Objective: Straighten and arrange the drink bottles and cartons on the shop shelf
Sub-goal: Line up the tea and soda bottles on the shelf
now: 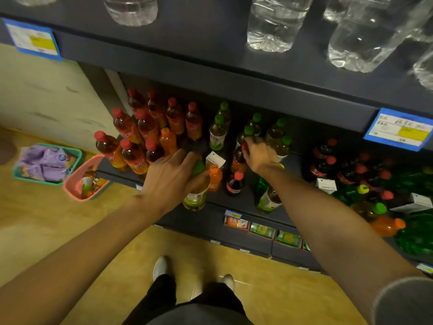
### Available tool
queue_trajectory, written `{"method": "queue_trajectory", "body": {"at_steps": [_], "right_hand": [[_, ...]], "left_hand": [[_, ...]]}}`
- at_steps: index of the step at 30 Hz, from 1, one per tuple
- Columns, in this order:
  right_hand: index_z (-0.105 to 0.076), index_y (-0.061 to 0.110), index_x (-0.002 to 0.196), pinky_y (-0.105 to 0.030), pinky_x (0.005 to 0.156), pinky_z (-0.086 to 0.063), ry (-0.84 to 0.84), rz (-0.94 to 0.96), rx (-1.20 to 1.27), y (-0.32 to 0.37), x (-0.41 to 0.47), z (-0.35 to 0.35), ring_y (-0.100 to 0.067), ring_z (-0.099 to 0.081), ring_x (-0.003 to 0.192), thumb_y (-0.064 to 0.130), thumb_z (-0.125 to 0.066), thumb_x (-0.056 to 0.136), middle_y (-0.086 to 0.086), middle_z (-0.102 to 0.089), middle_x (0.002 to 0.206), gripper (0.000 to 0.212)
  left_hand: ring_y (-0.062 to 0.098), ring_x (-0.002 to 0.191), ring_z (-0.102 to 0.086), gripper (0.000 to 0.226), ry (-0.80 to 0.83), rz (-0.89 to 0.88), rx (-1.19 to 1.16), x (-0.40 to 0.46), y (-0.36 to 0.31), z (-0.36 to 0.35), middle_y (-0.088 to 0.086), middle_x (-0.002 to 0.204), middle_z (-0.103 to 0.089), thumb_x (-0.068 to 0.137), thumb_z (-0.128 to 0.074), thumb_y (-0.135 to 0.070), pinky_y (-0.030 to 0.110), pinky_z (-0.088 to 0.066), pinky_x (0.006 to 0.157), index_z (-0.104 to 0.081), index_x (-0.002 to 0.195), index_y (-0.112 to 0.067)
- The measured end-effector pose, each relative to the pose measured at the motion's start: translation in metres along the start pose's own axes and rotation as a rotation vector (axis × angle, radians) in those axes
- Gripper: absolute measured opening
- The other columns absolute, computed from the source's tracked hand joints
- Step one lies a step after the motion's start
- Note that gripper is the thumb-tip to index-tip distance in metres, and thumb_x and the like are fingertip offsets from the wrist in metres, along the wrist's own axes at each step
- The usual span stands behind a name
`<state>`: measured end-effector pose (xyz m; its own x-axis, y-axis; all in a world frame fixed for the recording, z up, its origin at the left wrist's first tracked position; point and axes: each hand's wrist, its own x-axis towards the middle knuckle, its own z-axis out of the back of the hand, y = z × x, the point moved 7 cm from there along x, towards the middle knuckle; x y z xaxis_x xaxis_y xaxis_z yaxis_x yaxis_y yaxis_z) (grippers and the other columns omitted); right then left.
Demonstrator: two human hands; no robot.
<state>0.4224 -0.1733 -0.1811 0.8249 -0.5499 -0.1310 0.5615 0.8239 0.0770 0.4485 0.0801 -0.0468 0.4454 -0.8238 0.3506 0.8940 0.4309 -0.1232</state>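
On the floor at far left stood a teal basket (48, 164) of purple packets and, beside it, a pink basket (87, 178) holding a few bottles. On the middle shelf (236, 199), roughly ten red-capped tea bottles (131, 152) stood clustered at the left end; their red labels were too blurred to read. One orange soda bottle (167, 140) stood among them.

The left hand (171, 175) had its fingers curled round a green-capped bottle (195, 188) of yellowish drink at the shelf's front edge. Just right of it stood a second small orange bottle (215, 177) and a white tag (215, 159) with unreadable print. About seven green-capped tea bottles (218, 133) stood behind.

The right hand (260, 158) gripped the red cap of a dark bottle (239, 158); another red-capped one (235, 184) stood in front. Further right lay dark cola bottles (324, 160), green bottles and one toppled orange bottle (386, 226). Two blue-framed price tags (399, 130) with yellow patches were illegible. Clear water bottles (274, 24) stood on the shelf above.
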Motion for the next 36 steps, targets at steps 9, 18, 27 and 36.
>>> {"method": "queue_trajectory", "body": {"at_steps": [9, 18, 27, 36], "right_hand": [[-0.028, 0.017, 0.145, -0.049, 0.094, -0.047, 0.093, -0.016, -0.022, 0.013, 0.019, -0.025, -0.039, -0.044, 0.123, 0.024, -0.049, 0.096, -0.020, -0.030, 0.143, 0.054], [-0.039, 0.015, 0.138, -0.046, 0.093, -0.049, -0.042, -0.042, 0.101, 0.006, 0.000, -0.005, -0.040, -0.048, 0.117, 0.006, -0.052, 0.090, -0.021, -0.032, 0.140, 0.051], [-0.051, 0.010, 0.126, -0.045, 0.078, -0.055, -0.336, 0.052, 0.251, 0.000, -0.064, 0.071, -0.038, -0.059, 0.098, 0.015, -0.050, 0.096, -0.020, -0.044, 0.126, 0.031], [-0.059, 0.005, 0.113, -0.037, 0.059, -0.056, -0.528, 0.067, 0.245, 0.002, -0.155, 0.119, -0.035, -0.061, 0.075, 0.013, -0.059, 0.091, -0.019, -0.050, 0.107, 0.023]], "left_hand": [[0.023, 0.054, -0.054, 0.043, -0.005, 0.006, -0.012, -0.014, 0.002, 0.005, 0.004, 0.073, -0.056, 0.090, -0.042, -0.051, 0.022, -0.026, 0.045, -0.060, 0.093, -0.012], [0.024, 0.055, -0.055, 0.048, 0.038, -0.020, -0.094, -0.006, 0.006, 0.004, 0.007, 0.082, -0.058, 0.090, -0.039, -0.054, 0.026, -0.035, 0.041, -0.058, 0.102, -0.012], [0.022, 0.068, -0.060, 0.040, 0.037, -0.048, -0.281, 0.025, 0.003, 0.011, 0.013, 0.099, -0.060, 0.090, -0.056, -0.041, 0.019, -0.034, 0.051, -0.055, 0.112, -0.008], [0.016, 0.073, -0.057, 0.034, -0.041, -0.050, -0.359, 0.064, -0.005, 0.008, 0.010, 0.098, -0.057, 0.094, -0.052, -0.037, 0.017, -0.039, 0.057, -0.052, 0.112, -0.008]]}}
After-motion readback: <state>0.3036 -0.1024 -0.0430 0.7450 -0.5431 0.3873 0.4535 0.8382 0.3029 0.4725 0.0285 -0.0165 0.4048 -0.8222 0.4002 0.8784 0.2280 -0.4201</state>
